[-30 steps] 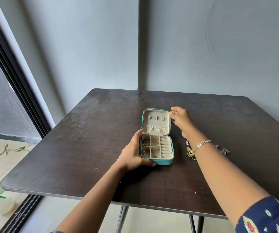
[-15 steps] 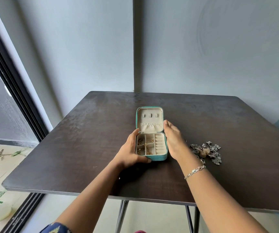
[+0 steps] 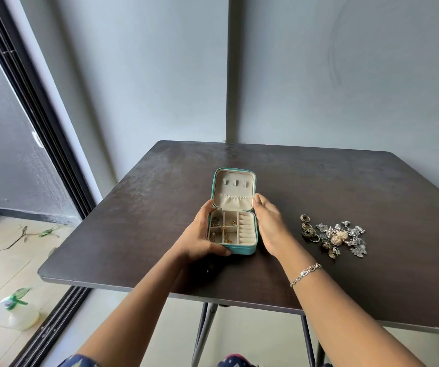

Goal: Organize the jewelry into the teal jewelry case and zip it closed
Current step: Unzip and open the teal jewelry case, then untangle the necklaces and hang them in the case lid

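a: what does the case look like?

b: it's a small square teal jewelry case [image 3: 243,250] with a cream fabric lining. it lies open near the middle of the dark brown wooden table [image 3: 133,234], a little toward the near edge. the lid stands tilted back on the far side, with three small tabs and a gathered pocket inside. the base has small square compartments on the left holding little gold pieces [image 3: 223,230], and a column of cream ring rolls [image 3: 247,230] on the right.

a: and the hands?

b: the left hand [image 3: 199,235] grips the base's left side, fingers curled against the wall and thumb across the near corner. the right hand [image 3: 270,229] lies along the right side with fingers straight, holding nothing. it seems to touch the wall, though i can't be sure from this angle. a thin silver chain bracelet [image 3: 305,274] sits on that wrist.

a: what's changed?

b: a second ago the right hand was up at the lid's far right corner; it has since come down beside the base. the heap of silver and gold-toned jewelry [image 3: 337,237], then half hidden behind the forearm, now shows whole. it lies right of the case, apart from it. the left hand's hold is unchanged.
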The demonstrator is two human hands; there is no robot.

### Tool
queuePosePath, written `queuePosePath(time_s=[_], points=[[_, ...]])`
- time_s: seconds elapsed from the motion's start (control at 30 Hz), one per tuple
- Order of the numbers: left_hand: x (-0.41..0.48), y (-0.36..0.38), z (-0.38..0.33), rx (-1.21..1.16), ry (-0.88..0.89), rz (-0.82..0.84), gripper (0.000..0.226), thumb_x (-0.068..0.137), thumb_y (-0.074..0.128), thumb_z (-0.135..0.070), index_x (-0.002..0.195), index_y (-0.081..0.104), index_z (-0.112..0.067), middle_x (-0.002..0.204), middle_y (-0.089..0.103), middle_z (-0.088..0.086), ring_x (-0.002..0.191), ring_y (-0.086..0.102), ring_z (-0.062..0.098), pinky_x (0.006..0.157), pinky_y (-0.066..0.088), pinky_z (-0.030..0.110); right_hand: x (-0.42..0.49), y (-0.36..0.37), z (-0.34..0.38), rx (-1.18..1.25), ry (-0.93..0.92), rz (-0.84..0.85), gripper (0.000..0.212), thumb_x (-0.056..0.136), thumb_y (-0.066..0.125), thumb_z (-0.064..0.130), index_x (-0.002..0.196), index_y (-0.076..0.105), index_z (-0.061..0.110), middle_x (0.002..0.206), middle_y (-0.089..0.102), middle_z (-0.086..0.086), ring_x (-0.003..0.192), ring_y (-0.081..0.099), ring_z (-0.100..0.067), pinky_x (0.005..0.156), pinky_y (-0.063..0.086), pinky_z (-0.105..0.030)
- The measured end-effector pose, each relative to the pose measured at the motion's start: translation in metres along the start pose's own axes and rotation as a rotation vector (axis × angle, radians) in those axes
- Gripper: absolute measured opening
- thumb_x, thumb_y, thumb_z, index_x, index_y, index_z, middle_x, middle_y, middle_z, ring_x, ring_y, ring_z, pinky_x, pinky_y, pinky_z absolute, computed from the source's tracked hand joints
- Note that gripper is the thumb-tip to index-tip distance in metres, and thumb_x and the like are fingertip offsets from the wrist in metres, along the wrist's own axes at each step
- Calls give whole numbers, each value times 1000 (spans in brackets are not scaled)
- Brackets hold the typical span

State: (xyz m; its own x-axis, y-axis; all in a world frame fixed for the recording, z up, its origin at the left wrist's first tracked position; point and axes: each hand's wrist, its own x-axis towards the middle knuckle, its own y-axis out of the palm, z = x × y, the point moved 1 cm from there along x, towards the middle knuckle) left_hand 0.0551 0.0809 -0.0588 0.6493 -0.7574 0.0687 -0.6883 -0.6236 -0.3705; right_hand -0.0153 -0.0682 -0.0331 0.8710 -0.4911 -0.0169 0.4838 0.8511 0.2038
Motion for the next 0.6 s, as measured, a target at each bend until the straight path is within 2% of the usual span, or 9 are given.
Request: queuePosePath(time_s=[0.13,0.2,0.27,0.33,0.37,0.43,0.5,0.6], points=[[-5,-1,3,5,-24,-10,116,40,81,-28,139,20,-26,131,47,-3,122,48,9,105,40,31,-1,2,0,-42,12,-21,26,99,37,14,120,51,8,119,57,-6,105,52,-11,97,39,-25],[-7,-1,4,33,-29,-25,117,39,80,-33,139,20,-29,129,49,-10,120,49,5,104,39,26,-1,0,2,-157,-35,-79,26,97,40,8,121,51,3,114,57,-4,103,51,-12,92,38,-23],[-9,-1,3,60,-23,-34,117,39,79,-37,139,20,-32,126,51,-16,118,50,2,102,38,21,0,-5,5,-411,-177,-203,26,92,47,2,116,55,2,112,61,-7,102,57,-17,90,41,-24],[-9,-1,3,78,-20,-41,116,38,78,-38,138,20,-35,123,52,-19,116,51,0,100,38,20,-1,-5,11,-732,-398,-251,22,82,54,-3,98,66,6,99,67,-7,87,61,-18,77,44,-18],[-10,-1,2,87,-20,-43,115,38,78,-39,138,20,-36,123,52,-19,116,51,1,100,39,20,0,-2,14,-822,-485,-197,20,79,56,-5,88,69,7,92,68,-5,79,60,-15,70,42,-14],[-10,-2,1,106,-17,-45,116,38,76,-41,138,19,-35,122,52,-18,114,51,2,99,39,21,0,9,24,-936,-501,34,19,76,59,-5,79,71,9,87,70,-3,75,56,-9,66,39,-10],[-11,-2,-1,130,-16,-40,118,37,74,-45,139,17,-33,121,50,-19,111,52,3,96,40,20,-1,22,30,-1106,-439,265,17,77,62,0,80,72,13,90,70,-1,75,53,-7,69,37,-16],[-12,-2,-6,165,-14,-34,122,37,71,-48,142,11,-32,119,44,-28,108,50,-1,90,38,11,0,37,29,-1288,-408,461,16,78,63,3,88,73,12,84,62,-2,82,54,-15,73,35,-21]])
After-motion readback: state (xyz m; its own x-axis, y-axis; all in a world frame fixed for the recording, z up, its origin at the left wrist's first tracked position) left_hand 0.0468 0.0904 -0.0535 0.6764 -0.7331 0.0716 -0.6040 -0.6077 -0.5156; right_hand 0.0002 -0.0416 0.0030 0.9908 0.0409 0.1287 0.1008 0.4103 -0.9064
